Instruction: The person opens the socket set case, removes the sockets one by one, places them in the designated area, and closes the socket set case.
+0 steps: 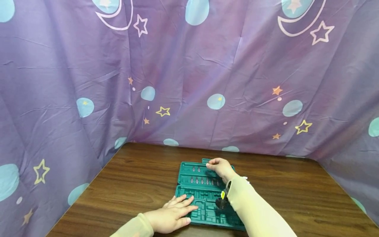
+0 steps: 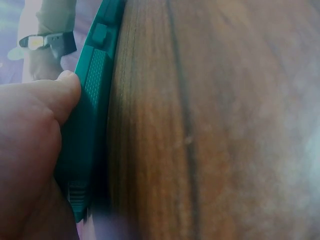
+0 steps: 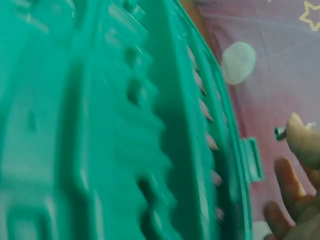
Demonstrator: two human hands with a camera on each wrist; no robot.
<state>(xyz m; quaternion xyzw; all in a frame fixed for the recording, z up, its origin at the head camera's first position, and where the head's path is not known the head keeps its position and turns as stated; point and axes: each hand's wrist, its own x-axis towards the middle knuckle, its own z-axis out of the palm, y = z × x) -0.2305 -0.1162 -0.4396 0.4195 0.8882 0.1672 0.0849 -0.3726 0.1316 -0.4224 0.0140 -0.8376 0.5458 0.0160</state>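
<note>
Pinching a small bit [image 3: 280, 133], right hand [image 1: 220, 168] hovers over green molded tray [image 1: 204, 200].

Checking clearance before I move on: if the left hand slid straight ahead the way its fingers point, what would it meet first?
The left hand lies flat on the green case, fingers aimed right across it. Going straight on, it would probably meet the right forearm over the case, though their relative height is unclear.

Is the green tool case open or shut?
Open: the green tool case lies flat on the table with its moulded slots exposed, some holding bits.
</note>
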